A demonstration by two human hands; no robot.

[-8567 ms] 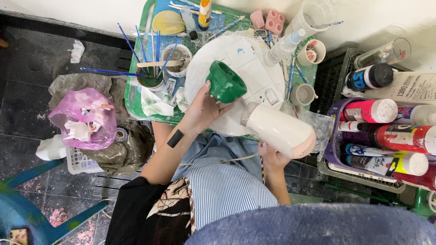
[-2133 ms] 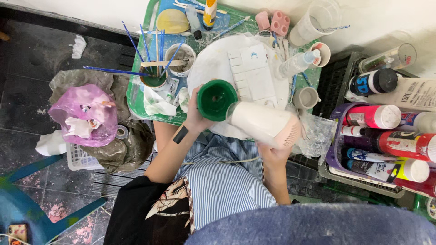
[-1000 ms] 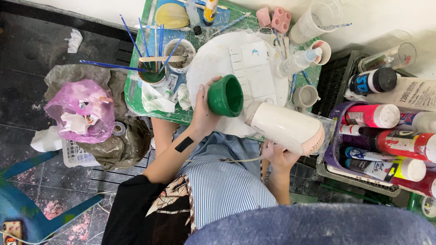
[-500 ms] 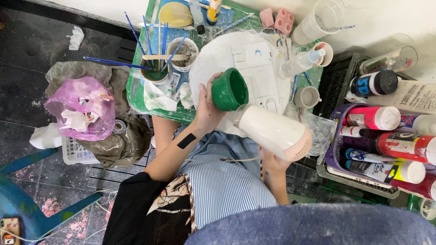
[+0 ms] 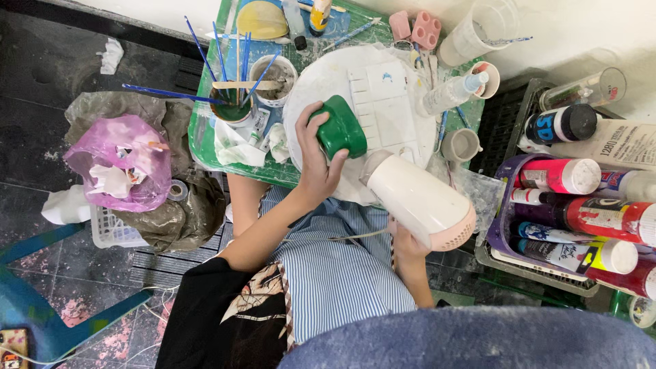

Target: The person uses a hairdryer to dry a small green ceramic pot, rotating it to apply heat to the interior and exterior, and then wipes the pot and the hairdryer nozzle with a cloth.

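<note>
My left hand (image 5: pixel 313 164) grips a small green-painted cup (image 5: pixel 342 130), tipped so its outer wall and base face up, over a round white board (image 5: pixel 321 82). My right hand (image 5: pixel 408 247) holds the handle of a white hair dryer (image 5: pixel 418 198) with a pink rear end. The dryer's nozzle points at the cup from the lower right, close to it. A white paint palette (image 5: pixel 383 102) lies on the board just beyond the cup.
A green tray (image 5: pixel 205 147) carries jars of blue-handled brushes (image 5: pixel 232 102), a spray bottle (image 5: pixel 451 92) and small cups. A purple basket (image 5: pixel 502 219) of paint bottles stands at the right. A pink plastic bag (image 5: pixel 123 164) sits at the left on the dark floor.
My left hand has turned the green cup: its open mouth showed before, now its side and base face up. The hair dryer stays aimed at it, shifting only slightly.
</note>
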